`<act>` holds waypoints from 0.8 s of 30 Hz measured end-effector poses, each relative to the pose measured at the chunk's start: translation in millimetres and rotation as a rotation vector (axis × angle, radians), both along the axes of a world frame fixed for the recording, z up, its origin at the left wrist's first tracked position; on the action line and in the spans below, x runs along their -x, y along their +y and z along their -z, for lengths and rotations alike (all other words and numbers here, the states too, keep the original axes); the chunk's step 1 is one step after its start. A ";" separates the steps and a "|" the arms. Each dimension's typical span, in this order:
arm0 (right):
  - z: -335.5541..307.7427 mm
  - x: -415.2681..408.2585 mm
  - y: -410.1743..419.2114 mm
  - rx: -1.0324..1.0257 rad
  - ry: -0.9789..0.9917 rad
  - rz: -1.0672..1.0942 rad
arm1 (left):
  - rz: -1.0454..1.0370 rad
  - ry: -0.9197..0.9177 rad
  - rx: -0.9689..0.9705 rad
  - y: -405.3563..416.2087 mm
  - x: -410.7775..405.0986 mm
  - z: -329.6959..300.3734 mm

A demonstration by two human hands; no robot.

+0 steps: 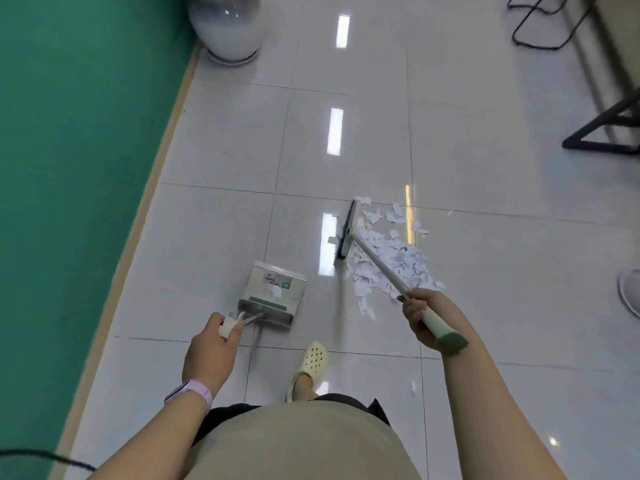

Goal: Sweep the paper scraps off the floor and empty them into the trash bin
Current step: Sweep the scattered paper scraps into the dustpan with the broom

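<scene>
The paper scraps [388, 261] lie in a loose heap on the glossy tiled floor [485, 306], right of centre, with stragglers scattered toward the far side and one stray bit [413, 388] lying near the person's foot. The broom [346, 230] has its flat head standing on the floor at the left edge of the heap, its pale shaft slanting across the pile back to the right hand [420, 318], whose fingers are curled round the shaft just above the green end cap. The left hand [211, 344] grips the white handle of the dustpan [273, 292], fingers wrapped round it; the pan sits on the floor to the left of the heap, well apart from it, and a scrap or two already seems to lie inside. Such scraps will likely handle as very light, limp things: they slide easily over a slick tile, but flutter and scatter under a quick stroke, so short, low, gentle pulls seem wise. The pan's lip probably needs pressing flat to the floor so that thin pieces do not slip beneath. No trash bin is in view.
</scene>
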State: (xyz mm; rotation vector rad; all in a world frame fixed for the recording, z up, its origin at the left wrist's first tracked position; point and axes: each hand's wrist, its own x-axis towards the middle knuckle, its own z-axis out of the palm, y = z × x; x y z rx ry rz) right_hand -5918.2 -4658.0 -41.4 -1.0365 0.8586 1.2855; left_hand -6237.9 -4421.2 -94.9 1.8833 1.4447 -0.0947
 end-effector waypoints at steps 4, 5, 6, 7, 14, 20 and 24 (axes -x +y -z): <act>-14.3 8.4 -35.4 0.072 -0.045 0.053 | 0.298 0.032 -0.022 13.6 -58.8 -3.8; -17.2 15.5 -44.4 0.100 -0.047 0.076 | 0.356 0.041 -0.028 14.3 -70.1 -3.7; -20.3 24.1 -52.3 0.128 -0.048 0.108 | 0.415 0.046 -0.035 15.0 -79.6 -2.0; -23.0 34.1 -59.8 0.157 -0.059 0.144 | 0.469 0.041 -0.038 15.8 -87.4 0.9; -39.8 133.4 -90.2 0.469 -0.147 0.336 | 0.724 0.011 -0.004 37.1 -109.0 19.5; -14.7 203.3 -106.9 0.593 -0.054 0.582 | 0.782 -0.001 0.023 54.4 -120.4 32.7; 9.1 222.7 -101.2 0.691 -0.021 0.555 | 0.773 -0.016 0.061 58.8 -124.7 34.4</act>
